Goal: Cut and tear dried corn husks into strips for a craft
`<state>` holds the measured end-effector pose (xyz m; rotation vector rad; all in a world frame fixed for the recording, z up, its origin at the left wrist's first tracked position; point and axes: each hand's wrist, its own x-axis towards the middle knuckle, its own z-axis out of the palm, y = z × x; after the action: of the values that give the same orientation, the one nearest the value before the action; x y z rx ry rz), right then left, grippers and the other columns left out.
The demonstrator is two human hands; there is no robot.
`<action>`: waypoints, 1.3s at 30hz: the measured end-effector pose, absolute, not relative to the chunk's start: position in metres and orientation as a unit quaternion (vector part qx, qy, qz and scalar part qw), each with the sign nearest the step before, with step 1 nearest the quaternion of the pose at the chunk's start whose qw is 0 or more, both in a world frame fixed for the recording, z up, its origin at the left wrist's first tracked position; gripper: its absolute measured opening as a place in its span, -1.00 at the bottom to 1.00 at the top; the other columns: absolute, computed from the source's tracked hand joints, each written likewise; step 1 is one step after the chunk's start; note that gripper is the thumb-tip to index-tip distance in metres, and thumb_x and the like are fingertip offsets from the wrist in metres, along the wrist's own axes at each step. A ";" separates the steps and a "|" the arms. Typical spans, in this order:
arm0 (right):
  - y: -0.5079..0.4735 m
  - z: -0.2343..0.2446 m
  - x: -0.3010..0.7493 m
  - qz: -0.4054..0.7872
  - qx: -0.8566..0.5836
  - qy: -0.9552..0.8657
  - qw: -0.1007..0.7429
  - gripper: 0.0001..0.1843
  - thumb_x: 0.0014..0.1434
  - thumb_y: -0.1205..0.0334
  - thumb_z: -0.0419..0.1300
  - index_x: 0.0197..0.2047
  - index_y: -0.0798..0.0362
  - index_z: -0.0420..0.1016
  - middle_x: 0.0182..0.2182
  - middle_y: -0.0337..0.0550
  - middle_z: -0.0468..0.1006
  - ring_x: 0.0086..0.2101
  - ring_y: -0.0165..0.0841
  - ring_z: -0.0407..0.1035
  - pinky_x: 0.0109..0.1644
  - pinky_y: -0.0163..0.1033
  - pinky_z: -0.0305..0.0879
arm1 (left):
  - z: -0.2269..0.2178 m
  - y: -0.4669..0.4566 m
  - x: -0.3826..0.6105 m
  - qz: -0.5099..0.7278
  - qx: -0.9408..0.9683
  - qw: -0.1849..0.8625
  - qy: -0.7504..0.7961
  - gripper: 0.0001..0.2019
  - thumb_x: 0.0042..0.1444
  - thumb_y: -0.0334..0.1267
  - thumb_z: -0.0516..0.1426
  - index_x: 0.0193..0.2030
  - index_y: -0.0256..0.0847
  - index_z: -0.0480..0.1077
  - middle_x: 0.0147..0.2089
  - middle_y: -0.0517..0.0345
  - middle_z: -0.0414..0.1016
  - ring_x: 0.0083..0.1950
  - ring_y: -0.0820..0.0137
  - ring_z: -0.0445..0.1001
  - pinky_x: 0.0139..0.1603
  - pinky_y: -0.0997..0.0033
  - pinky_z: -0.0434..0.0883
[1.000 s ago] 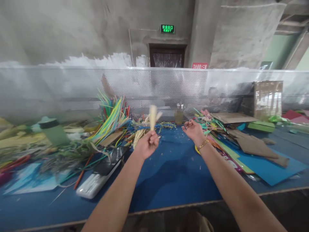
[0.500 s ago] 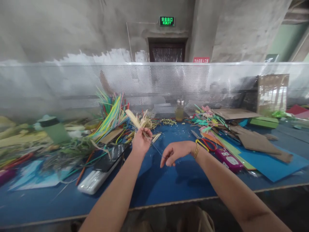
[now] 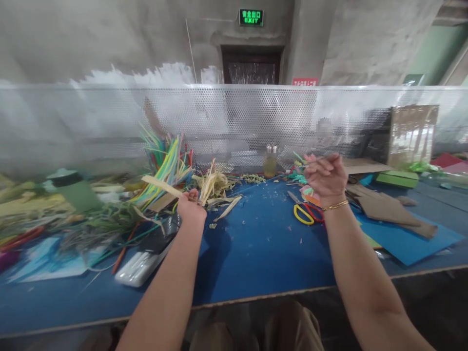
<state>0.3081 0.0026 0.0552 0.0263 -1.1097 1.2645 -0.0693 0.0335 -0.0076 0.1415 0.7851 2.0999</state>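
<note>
My left hand [image 3: 191, 207] is closed on a bundle of pale straw strips [image 3: 161, 185] that stick out to the left, held low over the blue table [image 3: 256, 253]. Just beyond it lies a heap of loose straw strips [image 3: 214, 184]. My right hand [image 3: 326, 177] is raised to the right with its fingers pinched together; a thin thread seems to run from it toward the left hand, too fine to be sure. A gold bracelet [image 3: 335, 206] sits on that wrist. Yellow and red scissors [image 3: 306, 211] lie below the right hand.
Coloured strips [image 3: 166, 165] fan out at the left, by a green bottle [image 3: 75, 190] and a white case [image 3: 141, 265]. A small glass jar [image 3: 270, 161] stands at the back. Cardboard and coloured paper sheets [image 3: 395, 219] lie at the right. A perforated metal screen [image 3: 234, 122] bounds the table's far side.
My right hand has risen from low near the left hand up and to the right, fingers pinched. My left hand has moved left and lowered, tipping the straw strips toward the left.
</note>
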 end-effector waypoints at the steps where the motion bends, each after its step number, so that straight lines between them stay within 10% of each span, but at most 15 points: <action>1: 0.002 0.057 0.312 0.540 0.013 -0.468 0.699 -0.81 0.26 0.08 0.10 -0.33 -0.19 0.52 -0.63 -0.37 0.21 -0.59 -0.50 0.15 -0.33 -0.29 0.34 | -0.008 0.034 -0.071 0.842 0.059 0.430 0.321 -0.87 0.17 -0.38 -0.06 -0.41 -0.18 0.16 -0.45 0.26 0.39 -0.45 0.48 0.39 -0.46 0.48 0.19; 12: 0.013 0.058 0.359 0.367 -0.091 -0.250 0.891 -0.73 0.27 0.15 -0.02 -0.36 -0.07 0.47 -0.37 -0.26 0.49 -0.33 -0.43 0.43 -0.34 -0.26 0.38 | -0.003 0.027 -0.073 0.783 0.063 0.502 0.360 -0.84 0.20 -0.38 -0.08 -0.40 -0.18 0.20 -0.46 0.29 0.42 -0.46 0.48 0.41 -0.39 0.45 0.22; 22: 0.032 0.013 0.246 0.249 -0.534 -0.657 0.470 -0.73 -0.14 0.17 0.40 -0.62 0.06 0.41 -0.54 -0.14 0.46 -0.28 -0.26 0.40 -0.24 -0.25 0.30 | -0.003 0.024 -0.047 0.735 0.109 0.589 0.318 -0.76 0.25 -0.42 -0.06 -0.45 -0.23 0.24 -0.54 0.24 0.34 -0.53 0.54 0.35 -0.45 0.56 0.31; 26: 0.019 -0.013 0.161 0.168 -0.468 -0.782 0.376 -0.83 0.05 0.24 0.29 -0.23 0.03 0.56 -0.18 -0.01 0.55 -0.12 -0.20 0.37 -0.01 -0.14 0.25 | 0.000 0.021 -0.047 0.725 0.111 0.611 0.297 -0.76 0.26 -0.42 -0.07 -0.44 -0.23 0.25 -0.55 0.24 0.33 -0.54 0.54 0.35 -0.49 0.58 0.29; 31: 0.009 -0.037 0.088 0.341 -0.388 -0.785 0.342 -0.45 0.09 0.38 0.15 0.18 0.03 0.32 -0.08 -0.08 0.52 -0.28 -0.33 0.41 -0.16 -0.23 0.31 | 0.000 0.019 -0.040 0.720 0.132 0.617 0.289 -0.74 0.26 -0.42 -0.07 -0.46 -0.23 0.24 -0.58 0.25 0.30 -0.57 0.53 0.35 -0.55 0.58 0.24; 39: 0.004 0.001 0.115 0.300 -0.390 -0.765 0.415 -0.81 0.15 0.23 0.14 -0.44 0.08 0.50 -0.47 -0.20 0.48 -0.39 -0.41 0.30 -0.30 -0.32 0.17 | -0.002 0.022 -0.048 0.781 0.082 0.534 0.312 -0.78 0.23 -0.45 -0.05 -0.44 -0.22 0.23 -0.55 0.28 0.34 -0.58 0.58 0.34 -0.50 0.62 0.29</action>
<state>0.1150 0.0045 0.0014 -0.9804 -1.9221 0.7548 -0.0485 0.0216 -0.0017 0.1965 0.7441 1.8620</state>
